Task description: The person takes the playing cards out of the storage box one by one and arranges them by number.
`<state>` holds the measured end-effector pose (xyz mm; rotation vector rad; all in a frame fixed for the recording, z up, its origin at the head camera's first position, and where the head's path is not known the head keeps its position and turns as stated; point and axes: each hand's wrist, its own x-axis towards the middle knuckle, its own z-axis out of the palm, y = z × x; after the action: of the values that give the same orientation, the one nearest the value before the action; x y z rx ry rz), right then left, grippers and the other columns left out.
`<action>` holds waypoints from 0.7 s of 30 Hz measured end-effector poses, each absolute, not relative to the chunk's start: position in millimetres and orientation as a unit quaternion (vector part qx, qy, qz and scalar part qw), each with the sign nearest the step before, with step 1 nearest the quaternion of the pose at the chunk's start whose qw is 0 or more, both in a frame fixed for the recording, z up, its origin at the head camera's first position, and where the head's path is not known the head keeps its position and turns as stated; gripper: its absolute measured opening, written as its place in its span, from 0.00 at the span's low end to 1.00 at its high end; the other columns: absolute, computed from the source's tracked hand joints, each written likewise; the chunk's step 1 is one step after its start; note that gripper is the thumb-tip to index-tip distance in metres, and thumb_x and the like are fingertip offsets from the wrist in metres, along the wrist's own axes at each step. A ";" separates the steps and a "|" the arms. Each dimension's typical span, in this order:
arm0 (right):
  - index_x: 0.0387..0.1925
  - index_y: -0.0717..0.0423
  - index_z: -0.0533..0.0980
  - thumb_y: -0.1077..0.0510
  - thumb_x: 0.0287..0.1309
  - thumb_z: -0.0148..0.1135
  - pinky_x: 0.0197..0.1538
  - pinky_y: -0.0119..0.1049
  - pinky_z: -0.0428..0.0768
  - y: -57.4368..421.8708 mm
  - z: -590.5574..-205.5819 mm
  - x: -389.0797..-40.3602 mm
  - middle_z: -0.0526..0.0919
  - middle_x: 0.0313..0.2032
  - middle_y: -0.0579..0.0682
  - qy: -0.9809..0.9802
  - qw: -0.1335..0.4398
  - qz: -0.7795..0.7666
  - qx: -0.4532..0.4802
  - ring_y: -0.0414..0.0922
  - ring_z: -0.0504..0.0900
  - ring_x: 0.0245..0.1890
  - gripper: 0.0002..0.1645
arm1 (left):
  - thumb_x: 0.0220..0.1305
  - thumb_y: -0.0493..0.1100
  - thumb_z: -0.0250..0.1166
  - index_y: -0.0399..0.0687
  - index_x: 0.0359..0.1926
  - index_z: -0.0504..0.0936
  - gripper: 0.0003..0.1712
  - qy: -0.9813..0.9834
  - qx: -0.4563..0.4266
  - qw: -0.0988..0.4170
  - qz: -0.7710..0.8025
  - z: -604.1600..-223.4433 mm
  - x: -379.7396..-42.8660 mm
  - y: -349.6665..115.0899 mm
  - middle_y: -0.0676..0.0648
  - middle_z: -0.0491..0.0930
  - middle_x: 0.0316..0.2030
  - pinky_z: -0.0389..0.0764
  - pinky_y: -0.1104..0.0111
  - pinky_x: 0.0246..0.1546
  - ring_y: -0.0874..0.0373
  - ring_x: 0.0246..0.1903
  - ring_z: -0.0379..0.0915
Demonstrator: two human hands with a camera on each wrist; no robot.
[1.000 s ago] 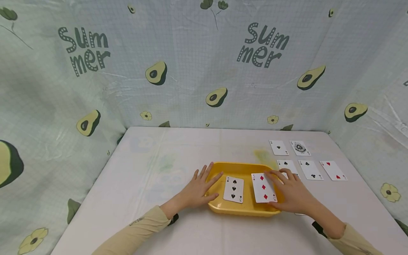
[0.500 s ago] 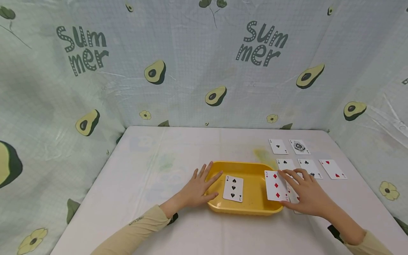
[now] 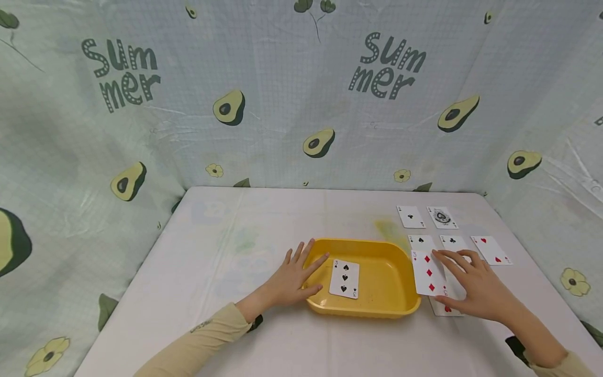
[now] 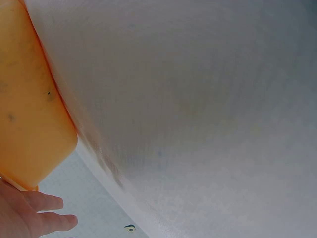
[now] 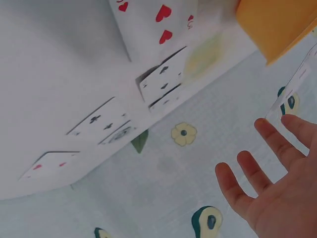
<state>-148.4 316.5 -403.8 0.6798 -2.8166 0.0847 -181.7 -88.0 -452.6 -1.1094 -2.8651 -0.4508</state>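
Note:
My right hand pinches the three of diamonds along its right edge, between thumb and fingertips. This card overlaps the tray's right rim and partly covers a hearts card on the table. In the right wrist view, the held card is seen nearly edge-on. At the left end of the yellow tray, my left hand rests with spread fingers over the rim. Inside the tray lies the three of spades, face up. The left wrist view catches the tray's outer side and some fingers.
Behind the right hand lie the two of spades, the two of clubs and the two of hearts. Farther back are the ace of clubs and an ornate ace of spades. A patterned cloth hangs behind the table.
My right hand has carried the three of diamonds rightward, from over the tray to beyond its right rim. The left hand and the tray have stayed put.

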 end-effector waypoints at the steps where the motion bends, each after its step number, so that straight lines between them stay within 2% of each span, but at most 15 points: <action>1: 0.63 0.44 0.59 0.36 0.28 0.71 0.48 0.59 0.63 319.8 -403.6 -148.3 0.65 0.57 0.50 -0.964 0.120 0.031 0.233 0.55 0.59 0.51 0.56 | 0.62 0.61 0.45 0.61 0.69 0.44 0.38 -0.922 -0.358 0.020 -0.145 -452.8 -181.9 -88.0 0.38 0.33 0.69 0.51 0.40 0.59 0.33 0.65 0.40; 13: 0.64 0.43 0.56 0.40 0.27 0.73 0.43 0.59 0.65 358.2 -410.3 -146.0 0.66 0.55 0.53 -0.977 0.099 0.022 0.188 0.57 0.58 0.50 0.58 | 0.62 0.61 0.44 0.60 0.69 0.43 0.38 -0.924 -0.356 0.020 -0.136 -453.8 -182.6 -89.1 0.36 0.34 0.69 0.49 0.40 0.59 0.33 0.66 0.39; 21: 0.64 0.42 0.57 0.43 0.27 0.73 0.41 0.56 0.64 385.8 -421.2 -146.3 0.64 0.57 0.49 -0.970 0.116 0.021 0.213 0.59 0.59 0.49 0.57 | 0.62 0.61 0.45 0.59 0.69 0.44 0.38 -0.925 -0.355 0.019 -0.136 -453.2 -182.3 -87.8 0.36 0.35 0.69 0.49 0.40 0.59 0.33 0.66 0.39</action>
<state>-146.3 385.8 -421.2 0.6249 -2.8404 0.0615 -182.3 -87.8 -453.2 -1.1032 -2.8703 -0.4233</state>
